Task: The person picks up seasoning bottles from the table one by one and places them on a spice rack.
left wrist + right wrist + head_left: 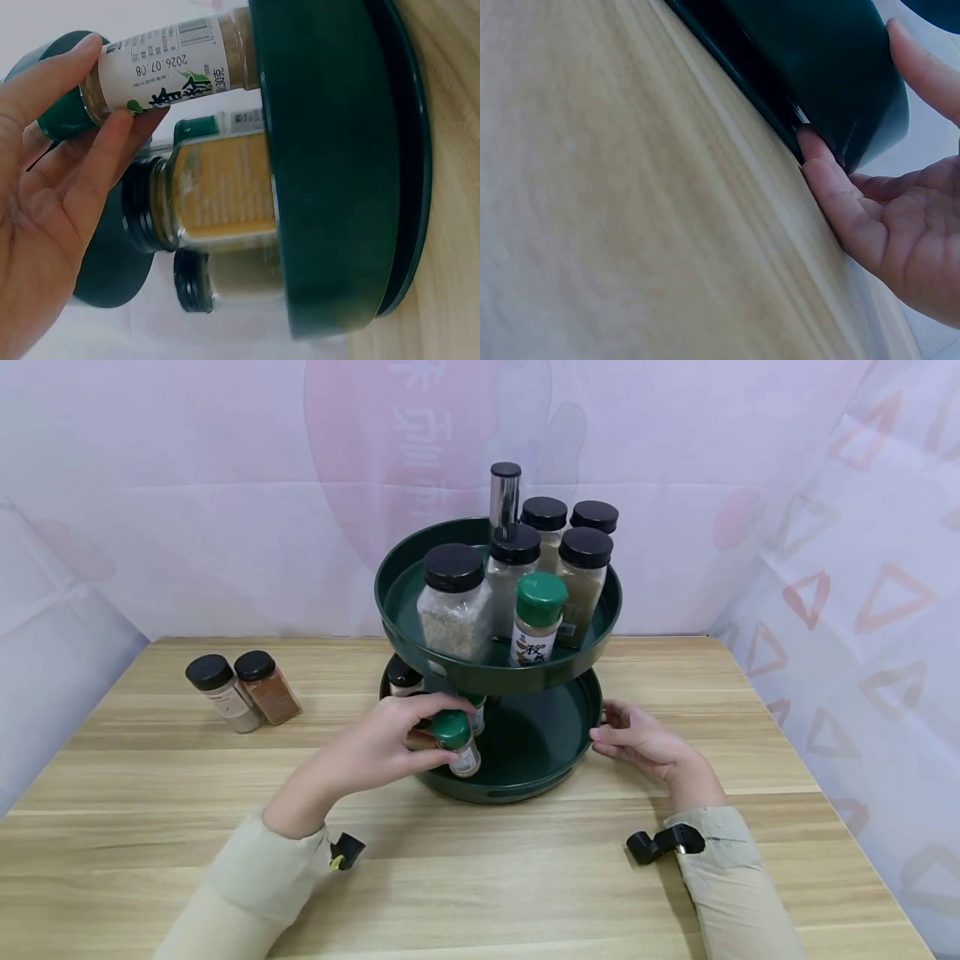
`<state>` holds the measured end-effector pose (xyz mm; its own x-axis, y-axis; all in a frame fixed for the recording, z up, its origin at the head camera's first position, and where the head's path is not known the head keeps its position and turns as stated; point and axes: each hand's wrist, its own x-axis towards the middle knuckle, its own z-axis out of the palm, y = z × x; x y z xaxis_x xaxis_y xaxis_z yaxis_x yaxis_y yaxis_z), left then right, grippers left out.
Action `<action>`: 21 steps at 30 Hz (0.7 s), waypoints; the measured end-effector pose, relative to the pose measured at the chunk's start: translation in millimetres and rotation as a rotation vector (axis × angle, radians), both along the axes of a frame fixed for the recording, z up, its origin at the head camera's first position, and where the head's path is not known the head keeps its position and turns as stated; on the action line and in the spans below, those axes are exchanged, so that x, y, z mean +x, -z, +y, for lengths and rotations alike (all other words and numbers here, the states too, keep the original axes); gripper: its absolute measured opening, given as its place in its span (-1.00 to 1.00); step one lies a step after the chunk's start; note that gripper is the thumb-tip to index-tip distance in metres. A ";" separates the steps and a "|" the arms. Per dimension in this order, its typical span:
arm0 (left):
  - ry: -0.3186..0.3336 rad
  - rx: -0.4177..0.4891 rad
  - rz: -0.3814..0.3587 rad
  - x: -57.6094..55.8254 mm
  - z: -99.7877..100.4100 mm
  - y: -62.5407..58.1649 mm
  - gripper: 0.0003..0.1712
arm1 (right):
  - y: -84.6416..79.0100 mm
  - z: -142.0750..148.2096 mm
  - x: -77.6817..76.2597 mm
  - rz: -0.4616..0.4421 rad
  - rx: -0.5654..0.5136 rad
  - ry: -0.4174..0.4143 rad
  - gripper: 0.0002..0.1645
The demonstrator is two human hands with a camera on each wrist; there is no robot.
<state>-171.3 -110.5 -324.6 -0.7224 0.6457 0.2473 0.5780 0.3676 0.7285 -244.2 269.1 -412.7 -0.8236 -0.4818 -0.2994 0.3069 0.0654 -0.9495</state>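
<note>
My left hand (375, 745) pinches a small spice jar (452, 732) by its green cap, thumb on one side and fingers on the other. In the left wrist view its printed label (165, 64) shows, and its base is at the lower tray's rim. This lower tray (536, 739) belongs to a dark green two-tier turntable rack. My right hand (641, 743) grips that tray's right edge, the thumb against the wall and fingers tucked under it, as the right wrist view shows. Behind the held jar stand another green-capped jar (477, 714) and a black-capped jar (221, 191).
The upper tray (510, 678) overhangs the lower one and bears several black-capped jars, including a large jar (455, 610), plus a green-capped jar (536, 622). A metal post (505, 497) rises behind them. Two black-capped jars, one pale (234, 703) and one reddish (272, 695), lie tilted at the table's left.
</note>
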 end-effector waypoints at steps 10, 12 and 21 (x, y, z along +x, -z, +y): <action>-0.051 -0.097 0.021 -2.6 20.1 4.3 -0.43 | -3.7 -1.4 2.1 -0.015 -0.007 0.010 0.04; -0.053 -0.119 0.027 -4.0 23.8 6.2 -0.44 | -3.8 -1.8 2.2 -0.016 -0.004 0.009 0.03; 0.009 -0.131 -0.006 -9.3 39.2 13.5 -0.44 | -4.5 -2.4 3.2 -0.017 -0.004 0.015 0.03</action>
<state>-180.6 -71.3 -338.1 -0.7174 0.6790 0.1561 0.5779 0.4548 0.6777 -241.0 266.7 -408.2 -0.8252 -0.4712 -0.3116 0.3243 0.0566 -0.9443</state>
